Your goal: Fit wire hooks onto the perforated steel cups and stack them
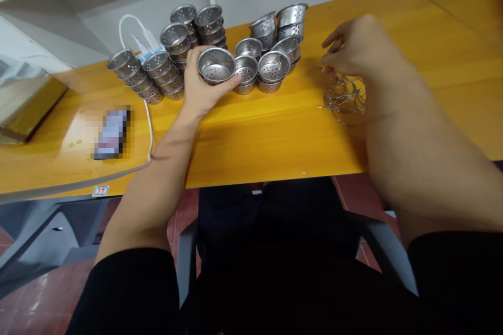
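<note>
My left hand (200, 86) grips a perforated metal strainer basket (217, 65), with its thumb along the near side and its fingers around the left. The basket is upright, its open rim facing me, and I see only holes in its bottom. Over on the right, my right hand (351, 44) is at a small heap of bent metal wire pieces (343, 97). Its fingers are bent down and slightly smeared, with the fingertips pinched at a wire piece on top of the heap. My forearm covers the heap's right edge.
Stacked strainer baskets (161, 70) stand at the left back, and more baskets (275, 65) stand just right of my left hand. A phone (112, 133) and a white cable (150, 131) lie on the yellow table (251, 152). At the far left is a box (31, 110).
</note>
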The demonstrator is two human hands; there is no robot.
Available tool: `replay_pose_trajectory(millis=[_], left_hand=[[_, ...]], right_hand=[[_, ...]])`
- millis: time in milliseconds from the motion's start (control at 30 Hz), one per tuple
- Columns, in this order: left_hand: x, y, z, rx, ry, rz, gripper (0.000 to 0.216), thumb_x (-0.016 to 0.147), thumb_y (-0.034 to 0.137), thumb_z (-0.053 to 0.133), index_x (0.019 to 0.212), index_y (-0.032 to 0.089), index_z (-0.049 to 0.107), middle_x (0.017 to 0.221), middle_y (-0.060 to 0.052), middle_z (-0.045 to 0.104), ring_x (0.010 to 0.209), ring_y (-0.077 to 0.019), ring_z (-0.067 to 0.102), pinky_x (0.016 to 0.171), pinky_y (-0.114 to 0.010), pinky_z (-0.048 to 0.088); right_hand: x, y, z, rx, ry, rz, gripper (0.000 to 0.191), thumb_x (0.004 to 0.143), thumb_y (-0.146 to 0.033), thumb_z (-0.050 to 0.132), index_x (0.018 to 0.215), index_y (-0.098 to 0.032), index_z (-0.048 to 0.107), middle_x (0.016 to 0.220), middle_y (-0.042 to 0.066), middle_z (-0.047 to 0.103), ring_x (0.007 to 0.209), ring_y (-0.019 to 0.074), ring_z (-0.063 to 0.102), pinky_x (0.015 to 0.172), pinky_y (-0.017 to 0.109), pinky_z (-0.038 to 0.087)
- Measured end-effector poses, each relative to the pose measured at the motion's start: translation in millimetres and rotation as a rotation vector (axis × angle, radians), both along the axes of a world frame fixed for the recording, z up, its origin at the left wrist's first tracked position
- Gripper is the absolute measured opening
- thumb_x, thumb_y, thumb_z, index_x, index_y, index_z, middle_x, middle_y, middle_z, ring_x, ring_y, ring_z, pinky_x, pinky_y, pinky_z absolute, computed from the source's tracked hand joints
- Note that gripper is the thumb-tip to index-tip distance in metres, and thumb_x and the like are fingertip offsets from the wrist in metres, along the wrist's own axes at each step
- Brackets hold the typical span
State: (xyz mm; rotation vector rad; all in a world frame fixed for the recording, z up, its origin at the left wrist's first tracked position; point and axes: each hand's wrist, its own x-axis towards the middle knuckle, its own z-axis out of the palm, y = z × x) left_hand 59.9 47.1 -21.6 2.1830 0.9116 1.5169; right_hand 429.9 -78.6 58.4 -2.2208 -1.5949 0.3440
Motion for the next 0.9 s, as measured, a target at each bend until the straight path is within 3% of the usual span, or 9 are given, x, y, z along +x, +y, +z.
replay_pose_trajectory(millis=[100,200,300,400,533,600,700,800,900], left_hand=[[3.6,-2.5,1.3,-0.033,-0.010,-0.019,0.097,0.067,0.095,0.111,0.133,0.040,0.065,0.141,-0.006,0.084,0.139,-0.0394,0.081,0.129,-0.064,0.066],[5.9,-5.5,2.4,-0.057,-0.035,-0.051,0.103,0.061,0.096,0.113,0.134,0.041,0.064,0.141,-0.006,0.085,0.136,-0.0399,0.082,0.127,-0.064,0.068],[8.6,-7.6,1.2,-0.047,-0.058,-0.073,0.108,0.064,0.100,0.108,0.144,0.042,0.063,0.151,-0.008,0.082,0.144,-0.0413,0.081,0.131,-0.065,0.066],[11.4,-6.6,-2.9,-0.041,-0.035,-0.064,0.104,0.075,0.104,0.098,0.154,0.048,0.060,0.162,-0.007,0.078,0.153,-0.0404,0.078,0.137,-0.064,0.063],[12.0,-2.0,-10.5,-0.024,-0.015,-0.096,0.107,0.076,0.109,0.094,0.156,0.046,0.060,0.165,-0.010,0.076,0.153,-0.0417,0.078,0.136,-0.064,0.064],[11.4,0.2,-14.6,-0.002,-0.027,-0.134,0.106,0.077,0.108,0.094,0.154,0.044,0.061,0.159,-0.010,0.078,0.147,-0.0407,0.080,0.132,-0.063,0.066],[11.9,1.7,-20.2,0.034,-0.033,-0.190,0.100,0.083,0.105,0.093,0.153,0.041,0.060,0.150,-0.009,0.079,0.139,-0.0368,0.083,0.125,-0.057,0.069],[15.5,0.5,-23.8,0.053,-0.036,-0.226,0.099,0.086,0.102,0.095,0.156,0.041,0.059,0.151,-0.008,0.078,0.138,-0.0343,0.083,0.123,-0.052,0.069],[21.5,-2.5,-24.9,0.081,-0.056,-0.260,0.101,0.085,0.100,0.097,0.158,0.043,0.057,0.154,-0.008,0.077,0.141,-0.0345,0.081,0.125,-0.052,0.069]], right_hand=[[-3.8,-2.9,3.3,0.112,0.077,-0.043,0.024,0.114,-0.006,0.068,0.125,-0.015,0.087,0.121,0.022,0.092,0.109,0.0328,0.093,0.098,0.044,0.074],[-6.3,-2.5,2.6,0.230,0.208,-0.034,0.024,0.122,-0.020,0.063,0.108,-0.025,0.081,0.117,0.020,0.091,0.104,0.0364,0.093,0.098,0.054,0.076],[-8.8,0.9,-2.8,0.305,0.308,0.060,0.014,0.122,-0.032,0.069,0.120,-0.029,0.083,0.117,0.016,0.089,0.097,0.0364,0.090,0.098,0.059,0.076],[-12.0,4.2,-8.7,0.368,0.364,0.122,0.025,0.121,-0.041,0.073,0.141,-0.030,0.083,0.115,0.013,0.088,0.088,0.0321,0.084,0.099,0.057,0.075],[-16.3,11.4,-17.0,0.442,0.363,0.195,0.023,0.119,-0.051,0.074,0.124,-0.031,0.085,0.109,0.011,0.087,0.087,0.0279,0.081,0.096,0.049,0.074],[-20.1,18.6,-22.9,0.558,0.405,0.247,0.044,0.110,-0.075,0.082,0.114,-0.032,0.081,0.094,0.009,0.084,0.077,0.0265,0.077,0.081,0.045,0.070],[-31.1,28.8,-31.7,0.772,0.537,0.320,0.088,0.078,-0.120,0.082,0.094,-0.034,0.071,0.070,0.004,0.072,0.059,0.0253,0.066,0.057,0.042,0.051],[-46.8,28.7,-36.2,0.851,0.616,0.419,0.096,0.069,-0.130,0.078,0.086,-0.036,0.070,0.066,0.002,0.066,0.055,0.0224,0.058,0.055,0.040,0.040],[-63.0,18.9,-36.8,0.783,0.600,0.520,0.089,0.079,-0.123,0.082,0.089,-0.034,0.077,0.072,0.002,0.067,0.058,0.0190,0.051,0.059,0.040,0.036]])
